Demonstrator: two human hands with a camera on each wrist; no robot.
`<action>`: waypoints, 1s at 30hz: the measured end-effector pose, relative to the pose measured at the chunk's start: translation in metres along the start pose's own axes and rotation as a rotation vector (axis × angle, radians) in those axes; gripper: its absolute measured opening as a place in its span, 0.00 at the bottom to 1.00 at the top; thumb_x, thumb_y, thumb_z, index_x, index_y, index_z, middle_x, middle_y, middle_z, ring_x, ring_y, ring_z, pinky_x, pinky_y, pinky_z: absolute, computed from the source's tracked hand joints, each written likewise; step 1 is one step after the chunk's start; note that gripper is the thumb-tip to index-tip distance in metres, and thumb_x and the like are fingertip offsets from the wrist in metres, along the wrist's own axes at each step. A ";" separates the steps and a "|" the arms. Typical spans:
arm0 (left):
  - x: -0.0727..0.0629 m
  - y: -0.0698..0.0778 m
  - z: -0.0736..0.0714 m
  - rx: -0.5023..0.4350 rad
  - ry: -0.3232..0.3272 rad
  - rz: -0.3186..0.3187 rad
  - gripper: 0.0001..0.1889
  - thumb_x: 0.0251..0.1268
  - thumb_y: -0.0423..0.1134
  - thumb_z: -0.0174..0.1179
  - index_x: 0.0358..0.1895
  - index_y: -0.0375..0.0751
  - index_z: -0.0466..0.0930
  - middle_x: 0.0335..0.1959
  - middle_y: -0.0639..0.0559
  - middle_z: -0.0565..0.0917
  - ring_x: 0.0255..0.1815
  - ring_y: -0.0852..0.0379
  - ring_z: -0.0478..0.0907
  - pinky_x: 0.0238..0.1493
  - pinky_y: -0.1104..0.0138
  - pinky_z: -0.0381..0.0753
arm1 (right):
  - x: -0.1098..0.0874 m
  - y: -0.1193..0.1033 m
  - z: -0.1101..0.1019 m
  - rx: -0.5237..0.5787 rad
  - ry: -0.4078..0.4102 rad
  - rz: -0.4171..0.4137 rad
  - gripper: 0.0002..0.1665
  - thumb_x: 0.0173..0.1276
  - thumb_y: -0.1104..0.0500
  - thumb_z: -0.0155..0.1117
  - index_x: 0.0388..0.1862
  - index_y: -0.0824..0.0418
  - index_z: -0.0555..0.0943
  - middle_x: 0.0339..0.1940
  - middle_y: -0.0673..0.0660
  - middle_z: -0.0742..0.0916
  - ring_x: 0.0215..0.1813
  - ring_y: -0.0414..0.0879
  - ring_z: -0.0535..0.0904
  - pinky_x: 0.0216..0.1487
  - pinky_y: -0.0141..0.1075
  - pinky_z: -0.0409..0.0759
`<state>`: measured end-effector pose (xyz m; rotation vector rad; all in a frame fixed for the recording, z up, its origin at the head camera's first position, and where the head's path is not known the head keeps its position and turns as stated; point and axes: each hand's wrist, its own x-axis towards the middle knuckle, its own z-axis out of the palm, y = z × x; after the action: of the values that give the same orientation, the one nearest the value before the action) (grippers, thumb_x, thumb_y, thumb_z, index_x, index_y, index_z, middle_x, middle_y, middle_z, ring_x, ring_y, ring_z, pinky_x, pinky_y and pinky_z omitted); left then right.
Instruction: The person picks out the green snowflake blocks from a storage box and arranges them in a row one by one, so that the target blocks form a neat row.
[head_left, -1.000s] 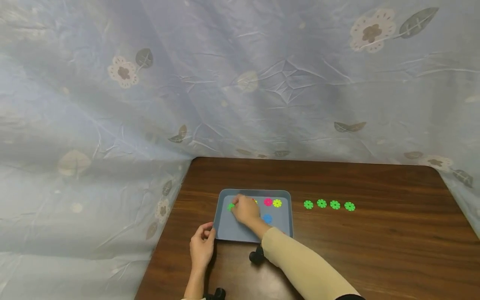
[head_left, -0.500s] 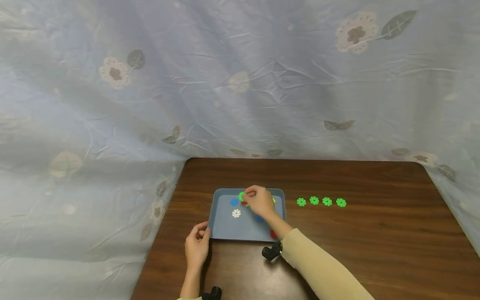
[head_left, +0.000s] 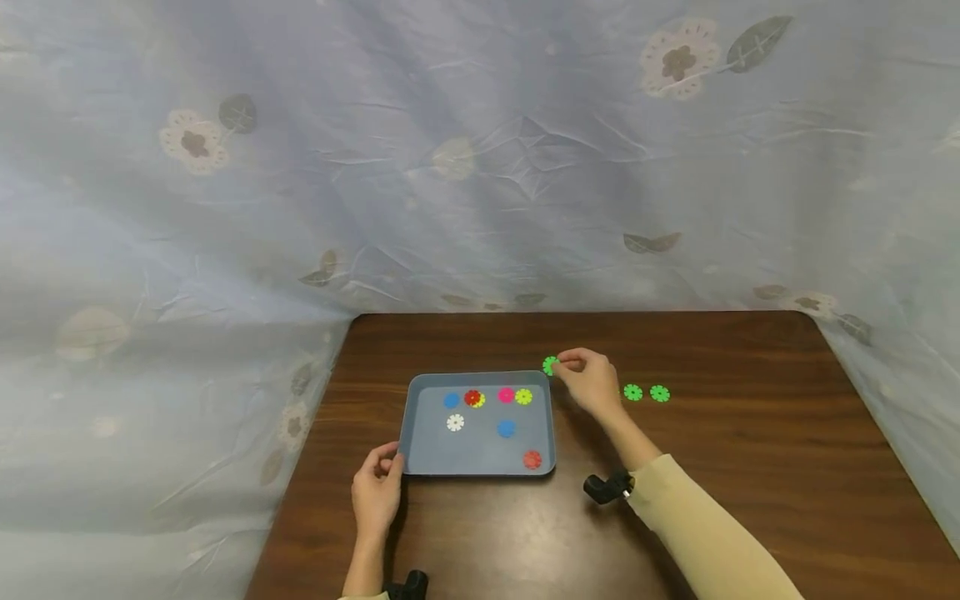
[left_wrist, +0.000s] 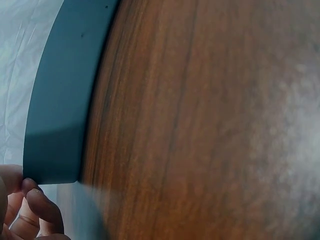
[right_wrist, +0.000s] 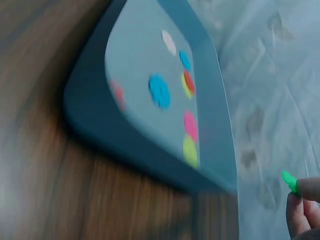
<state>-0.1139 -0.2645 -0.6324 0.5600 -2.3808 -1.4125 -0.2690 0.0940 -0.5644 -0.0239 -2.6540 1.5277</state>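
My right hand (head_left: 591,383) pinches a green notched disc (head_left: 551,366) between thumb and fingers, above the far right corner of the grey tray (head_left: 480,467). The right wrist view catches the same green disc (right_wrist: 289,181) edge-on at the fingertips. At the tray's near left corner, my left hand (head_left: 377,492) grips the rim, its fingers (left_wrist: 45,205) curled at the wall in the left wrist view. On the tray lie a white disc (head_left: 455,423), two blue discs, a pink disc (head_left: 506,395), two yellow discs and two red discs; one red disc (head_left: 472,398) overlaps a yellow one.
To the right of the tray, two green discs (head_left: 647,392) show on the brown wooden table (head_left: 735,467), beside my right hand, which may hide others. A pale flowered sheet (head_left: 480,208) hangs behind the table and on its left.
My right hand has lifted the green disc from the tray's far left part and carried it rightward past the tray's far right corner. My left hand keeps its hold on the tray.
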 end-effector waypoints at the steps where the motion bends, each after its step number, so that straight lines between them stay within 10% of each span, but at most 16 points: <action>1: 0.001 0.000 -0.002 0.003 -0.001 -0.004 0.10 0.72 0.35 0.65 0.53 0.44 0.87 0.28 0.51 0.79 0.14 0.63 0.66 0.16 0.70 0.65 | 0.001 0.003 -0.008 -0.003 0.004 0.005 0.15 0.69 0.49 0.72 0.48 0.57 0.88 0.37 0.53 0.91 0.43 0.51 0.86 0.42 0.45 0.80; 17: 0.004 -0.004 -0.018 0.034 0.010 -0.014 0.10 0.72 0.35 0.65 0.53 0.43 0.87 0.28 0.50 0.79 0.16 0.63 0.66 0.18 0.69 0.65 | -0.003 0.069 -0.119 -0.052 0.123 0.211 0.25 0.75 0.42 0.66 0.56 0.60 0.86 0.49 0.60 0.89 0.37 0.48 0.83 0.34 0.39 0.80; 30: 0.006 -0.007 -0.024 0.060 0.019 -0.023 0.10 0.73 0.36 0.65 0.53 0.44 0.87 0.29 0.50 0.79 0.16 0.63 0.66 0.19 0.69 0.65 | -0.009 0.120 -0.129 -0.184 0.107 0.303 0.24 0.75 0.45 0.64 0.56 0.63 0.86 0.51 0.63 0.89 0.52 0.61 0.83 0.51 0.53 0.75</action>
<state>-0.1066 -0.2886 -0.6274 0.6151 -2.4167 -1.3429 -0.2537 0.2652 -0.6041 -0.5252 -2.7909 1.3008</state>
